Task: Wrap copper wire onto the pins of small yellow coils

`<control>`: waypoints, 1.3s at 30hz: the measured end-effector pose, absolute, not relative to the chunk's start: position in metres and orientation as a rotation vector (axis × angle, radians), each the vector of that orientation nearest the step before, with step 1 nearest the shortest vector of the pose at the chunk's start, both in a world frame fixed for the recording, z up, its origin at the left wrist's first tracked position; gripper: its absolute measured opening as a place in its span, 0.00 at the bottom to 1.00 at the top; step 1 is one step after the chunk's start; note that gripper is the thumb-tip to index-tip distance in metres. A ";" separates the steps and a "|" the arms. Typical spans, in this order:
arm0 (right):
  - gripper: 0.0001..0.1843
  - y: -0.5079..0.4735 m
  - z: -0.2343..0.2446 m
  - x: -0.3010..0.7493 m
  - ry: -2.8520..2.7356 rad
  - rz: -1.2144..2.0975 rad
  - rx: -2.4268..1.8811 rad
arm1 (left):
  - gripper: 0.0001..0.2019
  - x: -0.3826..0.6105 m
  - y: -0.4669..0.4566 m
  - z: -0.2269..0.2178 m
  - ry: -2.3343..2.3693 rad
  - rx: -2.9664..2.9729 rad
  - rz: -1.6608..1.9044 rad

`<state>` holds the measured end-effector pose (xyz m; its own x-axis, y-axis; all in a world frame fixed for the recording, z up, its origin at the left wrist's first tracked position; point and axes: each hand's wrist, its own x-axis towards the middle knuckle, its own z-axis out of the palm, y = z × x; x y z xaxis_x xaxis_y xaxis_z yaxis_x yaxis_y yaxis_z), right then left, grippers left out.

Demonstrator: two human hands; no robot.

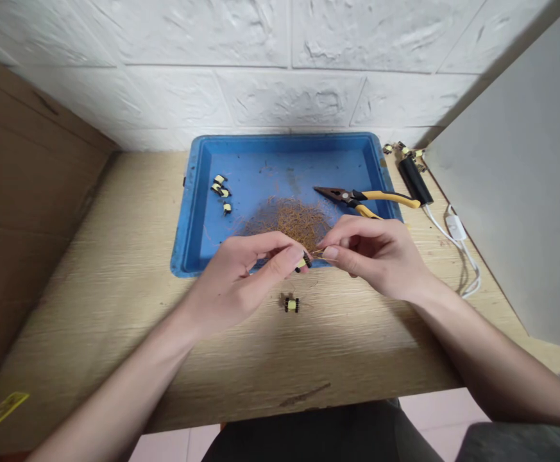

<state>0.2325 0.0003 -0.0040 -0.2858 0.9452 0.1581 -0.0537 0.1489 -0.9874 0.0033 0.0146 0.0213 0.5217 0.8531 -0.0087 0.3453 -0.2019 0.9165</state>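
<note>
Between the thumb and fingers of my left hand (255,273) is a small transformer coil (301,262), black-pinned with a yellow wrap, partly covered by the fingertips. My right hand (376,256) pinches thin copper wire ends (317,252) that run from this coil. Both hands are over the front rim of a blue tray (181,247). A second transformer coil (292,305) lies on the table just below them, with thin wires sticking out. Behind the hands, a heap of copper wire clippings (292,218) covers part of the tray floor.
Long-nose pliers (344,195) with yellow handles rest across the tray's right rim. Several coils (220,187) sit at the tray's left. Right of the tray are a black cylinder (414,181) with a white cable (441,228) and more coils (405,151). A wall and side panels surround the wooden table (130,256).
</note>
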 end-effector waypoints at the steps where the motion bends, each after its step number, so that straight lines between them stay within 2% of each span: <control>1: 0.01 0.000 -0.004 0.233 -1.481 1.306 -0.919 | 0.12 0.003 0.014 0.022 1.002 1.782 0.641; 16: 0.06 0.000 -0.002 0.234 -1.438 1.457 -0.914 | 0.10 0.003 0.013 0.013 1.012 1.691 0.699; 39: 0.05 0.001 0.004 0.232 -1.326 1.438 -0.954 | 0.12 0.006 0.009 0.020 1.084 1.775 0.620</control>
